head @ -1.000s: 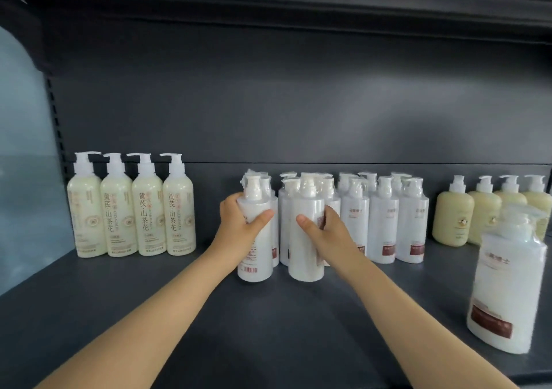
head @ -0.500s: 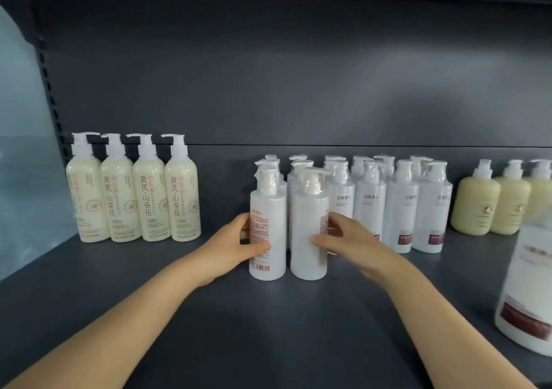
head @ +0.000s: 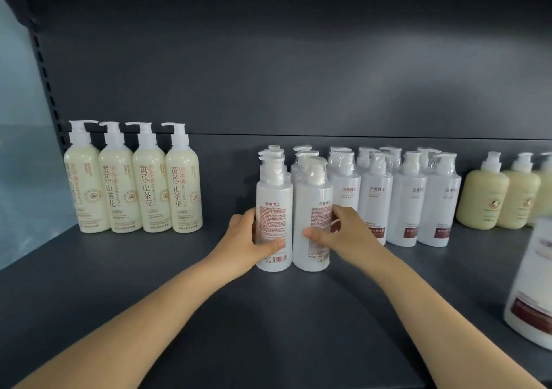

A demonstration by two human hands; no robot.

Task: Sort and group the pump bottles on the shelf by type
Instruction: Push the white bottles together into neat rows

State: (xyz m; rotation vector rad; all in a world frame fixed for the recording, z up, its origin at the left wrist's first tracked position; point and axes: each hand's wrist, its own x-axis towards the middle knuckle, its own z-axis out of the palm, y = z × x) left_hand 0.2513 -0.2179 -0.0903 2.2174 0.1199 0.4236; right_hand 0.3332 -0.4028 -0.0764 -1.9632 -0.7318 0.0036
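Front bottles: two white pump bottles stand upright, touching side by side, on the dark shelf (head: 268,323), ahead of the white cluster (head: 391,197).
Left hand (head: 249,239): curled around the left white bottle (head: 274,209), thumb across its label.
Right hand (head: 340,233): wrapped around the right white bottle (head: 312,209), thumb in front.
Other groups: tall cream bottles (head: 133,185) at left; squat yellow bottles (head: 504,200) at right.

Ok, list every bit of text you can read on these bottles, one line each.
"黄芪·山茶花" and "ASTRAGALUS": on the four tall cream bottles.
"沿美博士": on the white bottle in the left hand and the white bottles behind.
Red fine print, barcode digits, maroon labels, beige bottles: too small or blurred.
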